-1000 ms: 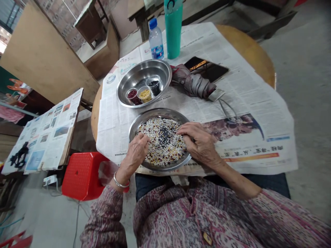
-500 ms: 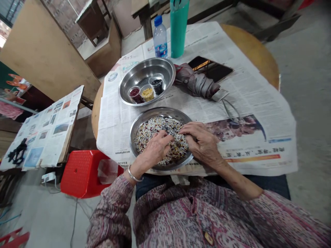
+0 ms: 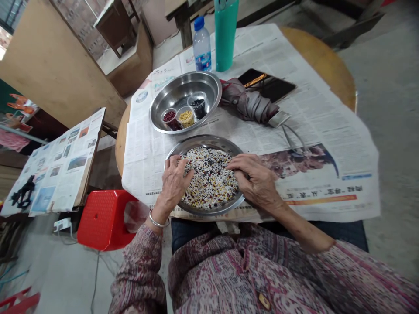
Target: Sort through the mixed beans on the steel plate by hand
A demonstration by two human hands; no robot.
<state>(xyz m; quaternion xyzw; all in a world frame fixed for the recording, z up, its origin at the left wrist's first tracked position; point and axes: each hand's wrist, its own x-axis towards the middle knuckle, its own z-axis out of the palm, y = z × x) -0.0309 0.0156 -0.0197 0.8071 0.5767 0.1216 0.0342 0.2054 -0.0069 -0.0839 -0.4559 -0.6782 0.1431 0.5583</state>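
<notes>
A shallow steel basin (image 3: 203,213) in front of me holds a mix of white grains (image 3: 212,174) with red, yellow and black beans among them. My left hand (image 3: 175,181) is at the basin's left side, fingers bent over the rim and thumb apart from them; nothing shows in it. At the right rim, my right hand (image 3: 255,179) has its fingers and thumb curled together over the mix; whatever they pinch is hidden. Behind stands a larger steel basin (image 3: 157,96) with small clear cups of red beans (image 3: 170,118), yellow beans (image 3: 186,117) and black beans (image 3: 198,107).
Newspaper (image 3: 340,144) covers the round table. On it are a folded umbrella (image 3: 250,102), a dark phone or tablet (image 3: 271,87), a blue-capped water bottle (image 3: 202,46) and a teal bottle (image 3: 225,37). A red stool (image 3: 101,220) stands on the floor at left.
My left hand has moved left from the middle of the mix to the basin's left rim, and its thumb has spread. The mix lies more to the right. My right hand has hardly moved.
</notes>
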